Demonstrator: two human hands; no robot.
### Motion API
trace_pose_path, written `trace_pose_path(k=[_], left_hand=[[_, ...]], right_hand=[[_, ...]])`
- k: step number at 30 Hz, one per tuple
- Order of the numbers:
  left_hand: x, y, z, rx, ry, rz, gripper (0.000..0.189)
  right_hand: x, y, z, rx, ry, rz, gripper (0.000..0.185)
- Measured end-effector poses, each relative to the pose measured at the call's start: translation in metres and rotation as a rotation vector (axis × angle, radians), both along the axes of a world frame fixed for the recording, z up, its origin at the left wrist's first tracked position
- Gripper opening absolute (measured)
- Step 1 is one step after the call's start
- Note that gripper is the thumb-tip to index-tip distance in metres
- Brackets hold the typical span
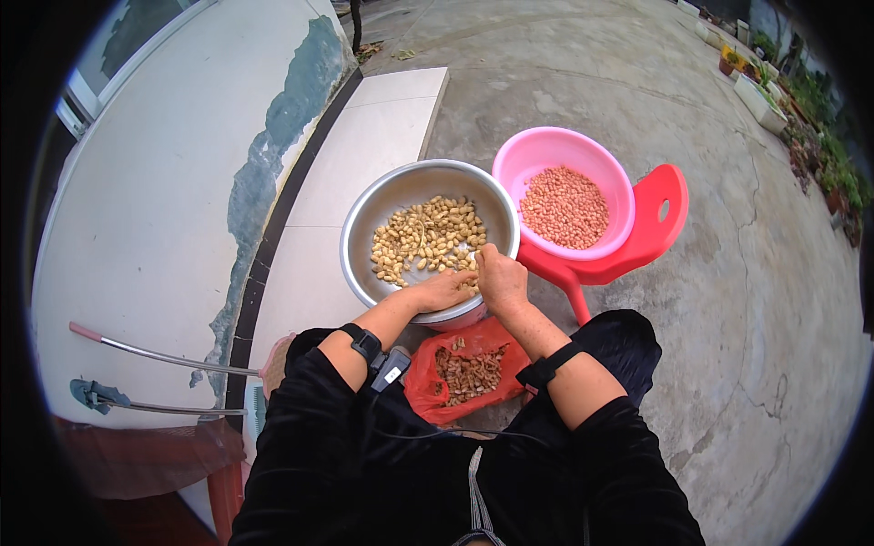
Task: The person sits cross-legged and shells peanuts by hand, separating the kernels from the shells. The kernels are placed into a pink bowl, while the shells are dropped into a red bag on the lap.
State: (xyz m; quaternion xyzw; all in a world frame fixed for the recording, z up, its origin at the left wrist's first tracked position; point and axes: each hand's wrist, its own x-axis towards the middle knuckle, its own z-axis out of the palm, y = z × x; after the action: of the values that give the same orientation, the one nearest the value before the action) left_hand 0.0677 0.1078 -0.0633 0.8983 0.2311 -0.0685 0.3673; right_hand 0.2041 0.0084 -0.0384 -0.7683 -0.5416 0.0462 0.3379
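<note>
Unshelled peanuts (437, 232) lie in a wide metal basin (416, 179) before me. My left hand (445, 289) reaches over the near rim, its fingers low among the peanuts. Beside it, my right hand (503, 274) is curled at the basin's right edge, thumb and fingertips together. Whether either hand grips a peanut is hidden by the fingers. Shelled reddish peanut kernels (565, 207) fill the bottom of a pink plastic basin (509, 160) to the right. Below my wrists, a red plastic bag (425, 372) holds broken peanut shells (471, 374).
The pink basin rests on a red plastic chair (655, 232). A pale tiled step (321, 259) runs along the peeling wall (157, 191) at left. Long-handled tools, one a pink-handled fly swatter (184, 357), lean there. Potted plants (761, 95) line the far right of the concrete yard.
</note>
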Motion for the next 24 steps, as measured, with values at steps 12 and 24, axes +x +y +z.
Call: trace_pose_path(k=[12, 24], left_hand=[[0.020, -0.004, -0.028, 0.075, 0.194, 0.103, 0.046], [0.016, -0.013, -0.002, 0.051, 0.006, 0.141, 0.049]], right_hand=[[0.003, -0.003, 0.006, 0.028, 0.030, -0.059, 0.017], [0.005, 0.000, 0.003, 0.037, 0.062, -0.073, 0.016]])
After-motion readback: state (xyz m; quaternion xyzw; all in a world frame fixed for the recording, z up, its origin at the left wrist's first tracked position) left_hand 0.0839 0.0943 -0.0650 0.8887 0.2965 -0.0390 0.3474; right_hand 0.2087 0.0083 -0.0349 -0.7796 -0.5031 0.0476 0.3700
